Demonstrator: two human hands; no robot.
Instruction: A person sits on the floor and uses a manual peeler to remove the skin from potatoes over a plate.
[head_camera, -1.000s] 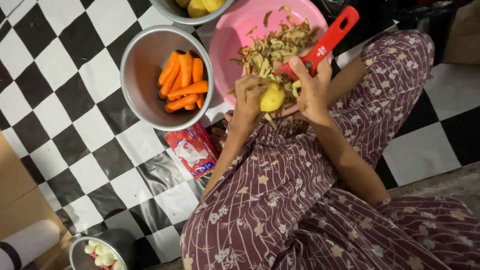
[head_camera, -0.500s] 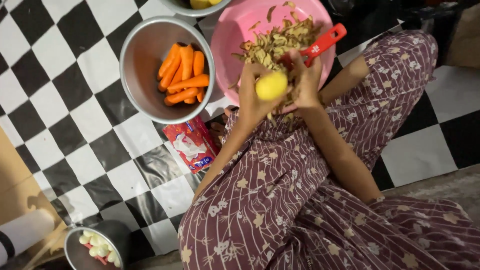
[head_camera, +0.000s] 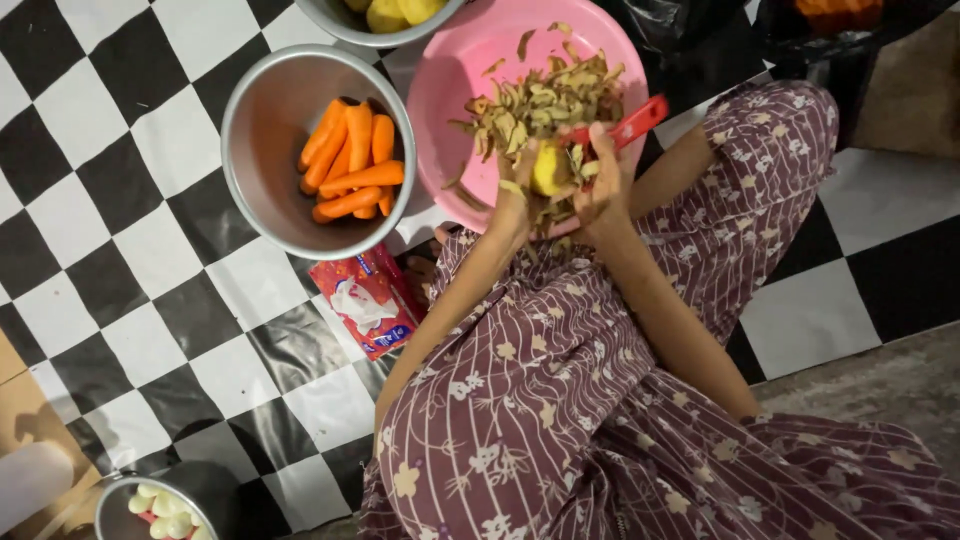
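Since the earlier frame both hands are sitting lower over the pink basin, and the red peeler is lying flatter, its handle pointing up and to the right.

Going left to right: a small metal pot (head_camera: 160, 505) of pale round pieces is standing at the bottom left of the checkered floor (head_camera: 120, 250). Above it, a metal bowl (head_camera: 250, 130) is holding a heap of peeled carrots (head_camera: 352, 172). A red packet (head_camera: 368, 302) is lying just below that bowl. At the top edge, a second metal bowl (head_camera: 340, 25) is showing yellow peeled pieces. The pink basin (head_camera: 450, 90) is carrying a pile of brown peelings (head_camera: 540, 95).

The left hand (head_camera: 515, 205) is gripping a yellow potato (head_camera: 550, 170), fingers curled around it, just above the near rim of the basin. The right hand (head_camera: 605, 180) is closing its fingers on the peeler (head_camera: 625, 125), which is touching the potato. The person's patterned purple clothing (head_camera: 560, 400) is filling the lower right.

Judgement on progress: the work appears well advanced. The carrots are already peeled, the potato in hand is showing mostly yellow flesh, and the peelings are many. Whether unpeeled stock remains cannot be told from this view.
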